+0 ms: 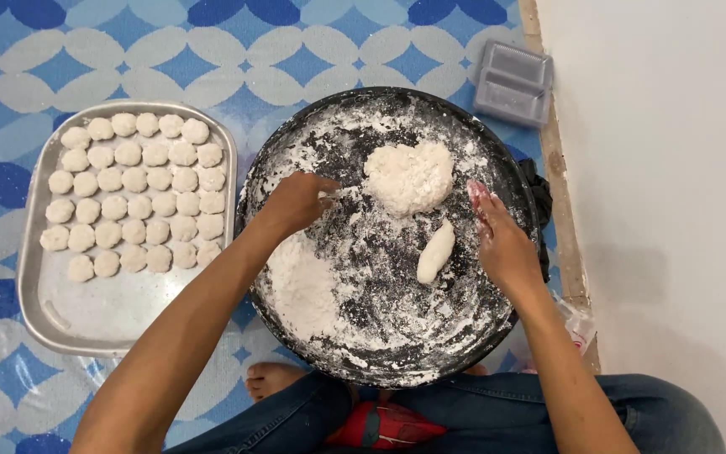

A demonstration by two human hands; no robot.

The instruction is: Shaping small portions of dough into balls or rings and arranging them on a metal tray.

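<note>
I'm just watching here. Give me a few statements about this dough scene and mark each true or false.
1. The tray holds rows of dough balls. True.
2. The big dough lump lies in the round pan. True.
3. The right hand holds a rolling pin. False: it holds nothing, resting by the pan's edge.
4. The small dough roll lies on the tray. False: it lies in the pan, below the lump.
5. The left hand is over the pan, beside the lump. True.
</note>
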